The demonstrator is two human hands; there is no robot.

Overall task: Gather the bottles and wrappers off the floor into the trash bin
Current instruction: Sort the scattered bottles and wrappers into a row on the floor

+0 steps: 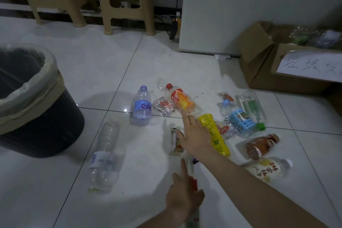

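Observation:
A black trash bin (53,79) with a clear liner stands on the floor at the left. Several empty bottles lie scattered on the white tiles: a blue-label one (141,105), a large clear one (105,155), an orange one (182,100), a yellow one (215,137) and others to the right. Crumpled wrappers (164,106) lie among them, one (174,140) just left of my right hand. My right hand (194,135) is open with fingers spread, its fingertips at the orange bottle's lower end. My left hand (183,196) grips a clear bottle with a red label (192,176).
Cardboard boxes (259,61) sit at the right, one with a handwritten paper sign. A white cabinet (240,5) stands behind the litter. Beige plastic stools (125,5) line the back wall. A cable and plug (173,27) lie beside the cabinet.

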